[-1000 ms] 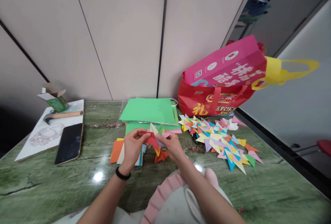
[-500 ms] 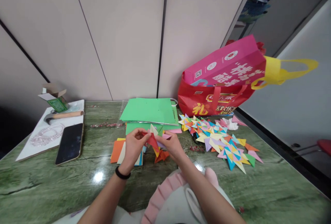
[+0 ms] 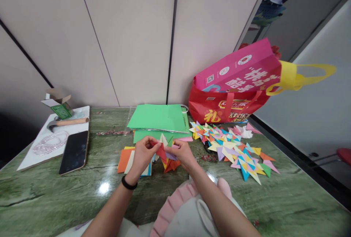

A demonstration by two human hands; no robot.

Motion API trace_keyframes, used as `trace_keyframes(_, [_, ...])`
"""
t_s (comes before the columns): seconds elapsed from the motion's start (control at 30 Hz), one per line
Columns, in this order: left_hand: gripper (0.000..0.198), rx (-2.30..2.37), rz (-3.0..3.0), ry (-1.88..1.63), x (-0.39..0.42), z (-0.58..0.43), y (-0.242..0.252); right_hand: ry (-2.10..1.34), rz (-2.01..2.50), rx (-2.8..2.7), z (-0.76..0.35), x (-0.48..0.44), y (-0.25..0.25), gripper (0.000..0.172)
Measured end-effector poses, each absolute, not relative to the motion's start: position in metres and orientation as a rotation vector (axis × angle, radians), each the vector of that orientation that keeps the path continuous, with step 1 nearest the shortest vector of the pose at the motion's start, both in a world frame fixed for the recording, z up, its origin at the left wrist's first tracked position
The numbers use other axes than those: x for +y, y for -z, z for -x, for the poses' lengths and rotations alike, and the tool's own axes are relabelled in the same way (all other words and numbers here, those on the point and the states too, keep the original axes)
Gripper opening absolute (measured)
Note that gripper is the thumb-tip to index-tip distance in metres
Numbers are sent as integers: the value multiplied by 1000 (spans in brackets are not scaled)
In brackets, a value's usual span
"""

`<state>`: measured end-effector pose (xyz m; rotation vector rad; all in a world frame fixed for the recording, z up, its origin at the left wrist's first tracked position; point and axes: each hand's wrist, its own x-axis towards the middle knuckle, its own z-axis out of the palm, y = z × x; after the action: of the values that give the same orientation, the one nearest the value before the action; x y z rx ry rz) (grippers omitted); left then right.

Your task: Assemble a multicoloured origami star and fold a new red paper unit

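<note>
My left hand [image 3: 141, 156] and my right hand [image 3: 183, 154] both pinch a multicoloured folded paper star [image 3: 164, 150] just above the green marble table [image 3: 55, 197]. The star has red, cream, purple and yellow points. Under it lie an orange folded piece [image 3: 172, 165] and a small stack of coloured paper squares [image 3: 124, 158], partly hidden by my left hand. A black band sits on my left wrist.
Green paper sheets [image 3: 157, 118] lie behind my hands. Several finished paper stars [image 3: 233, 149] spread to the right, in front of a red and pink bag [image 3: 236, 87]. At left a white board [image 3: 30, 153] carries a phone [image 3: 74, 152], hammer [image 3: 67, 122], beads and a small box [image 3: 58, 103].
My hands have closed in slightly on the star and turned it a little; nothing else on the table has moved.
</note>
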<state>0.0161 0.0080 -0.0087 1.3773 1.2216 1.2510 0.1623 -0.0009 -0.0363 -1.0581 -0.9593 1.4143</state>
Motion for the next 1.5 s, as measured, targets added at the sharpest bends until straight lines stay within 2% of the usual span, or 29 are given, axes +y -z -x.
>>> trace_keyframes(0.33, [12, 1179, -1538, -1167, 7, -15, 4, -1386, 1101, -1059, -162, -1, 35, 38])
trace_keyframes(0.6, [14, 1103, -1551, -1028, 10, -8, -1, -1334, 1162, -1067, -165, 2, 39, 33])
trace_keyframes(0.9, [17, 1128, -1576, -1038, 10, -7, -2, -1254, 1194, -1135, -166, 1, 34, 26])
trace_keyframes(1.13, [16, 1166, -1518, -1108, 12, -7, 3, -1055, 1248, -1318, -166, -1, 29, 17])
trace_keyframes(1.5, [11, 1136, -1524, -1024, 11, -3, -3, -982, 1293, -1369, -167, -1, 29, 19])
